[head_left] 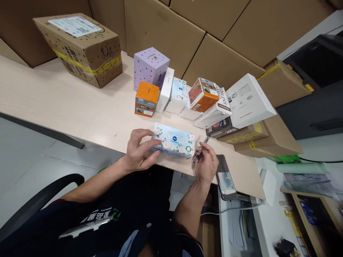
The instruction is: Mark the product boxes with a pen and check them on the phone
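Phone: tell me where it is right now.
In the head view, the phone lies right of center, at the near edge of the table, just to the right of the right hand.

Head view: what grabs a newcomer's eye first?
First, the flowered box near the table's front edge, between the left grip and the right grip, which holds a pen-like tool. Then an orange box in front of the lilac box, with another perched among white boxes farther right. The yellow-taped carton stands back left.
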`<state>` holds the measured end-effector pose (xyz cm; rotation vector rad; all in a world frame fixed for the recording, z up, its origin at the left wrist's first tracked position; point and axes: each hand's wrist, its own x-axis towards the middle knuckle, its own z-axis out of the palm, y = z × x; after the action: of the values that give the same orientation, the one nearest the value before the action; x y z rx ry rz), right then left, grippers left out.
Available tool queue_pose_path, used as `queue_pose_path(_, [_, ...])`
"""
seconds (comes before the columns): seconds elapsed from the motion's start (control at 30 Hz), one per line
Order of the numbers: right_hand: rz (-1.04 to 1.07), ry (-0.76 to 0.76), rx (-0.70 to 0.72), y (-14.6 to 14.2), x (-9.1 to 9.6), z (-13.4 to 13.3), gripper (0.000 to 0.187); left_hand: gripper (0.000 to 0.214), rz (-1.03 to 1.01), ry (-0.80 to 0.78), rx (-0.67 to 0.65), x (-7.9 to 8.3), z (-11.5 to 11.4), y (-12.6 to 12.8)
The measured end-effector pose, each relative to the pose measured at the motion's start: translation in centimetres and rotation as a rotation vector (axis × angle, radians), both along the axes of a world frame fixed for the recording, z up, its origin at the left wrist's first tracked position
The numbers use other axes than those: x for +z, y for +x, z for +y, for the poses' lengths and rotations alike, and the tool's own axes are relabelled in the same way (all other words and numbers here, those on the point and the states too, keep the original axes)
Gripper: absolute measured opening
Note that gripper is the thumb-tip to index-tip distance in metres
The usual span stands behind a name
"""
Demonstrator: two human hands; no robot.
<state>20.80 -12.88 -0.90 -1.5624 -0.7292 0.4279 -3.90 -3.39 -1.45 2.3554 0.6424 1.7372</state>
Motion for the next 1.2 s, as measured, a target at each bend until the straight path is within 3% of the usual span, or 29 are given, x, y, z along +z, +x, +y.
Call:
queue_pose_path(0.07, [0.103, 0.207, 0.009, -0.2, 0.3, -0.3, 0.025, 0.04, 0.018, 0.072, 0.008, 0.2, 0.1, 0.5])
queue_pose_path(0.13, [0.069, 0.339, 0.012, -0.8, 1.1, -0.4, 0.031, 0.043, 0.06, 0.119, 0.009, 0.2, 0.1, 1.1])
queue_pose_path(0.2, [-0.027, 0.389, -0.025, -1.6, 2.3, -0.5, 0.034, 0.044, 0.101, 0.166, 0.034, 0.1, 0.0, 1.7])
queue_pose_path(0.27, [-0.082, 0.422, -0.07, -2.6, 3.6, -0.5, 0.024, 0.042, 0.129, 0.21, 0.071, -0.1, -0.1, 2.1])
queue_pose_path(0.37, [-0.065, 0.45, -0.032, -4.3, 5.3, -0.2, 0.014, 0.044, 0.156, 0.215, 0.099, -0.6, -0.1, 2.4])
queue_pose_path(0.5, [-0.131, 0.379, 0.049, -6.2, 6.6, 0.9, 0.021, 0.048, 0.149, 0.171, 0.085, -1.0, -0.1, 2.5])
queue_pose_path(0.67, [-0.213, 0.276, 0.177, -7.2, 6.1, 2.6, 0.018, 0.05, 0.118, 0.133, 0.028, -0.8, -0.2, 2.5])
queue_pose_path(0.9, [-0.342, 0.168, 0.166, -7.0, 5.0, 2.9, 0.03, 0.045, 0.166, 0.14, 0.071, -1.2, -0.2, 2.5])
queue_pose_path(1.2, [-0.485, 0.102, 0.164, -6.9, 5.5, 3.2, 0.033, 0.045, 0.16, 0.101, 0.047, -1.0, -0.2, 2.5])
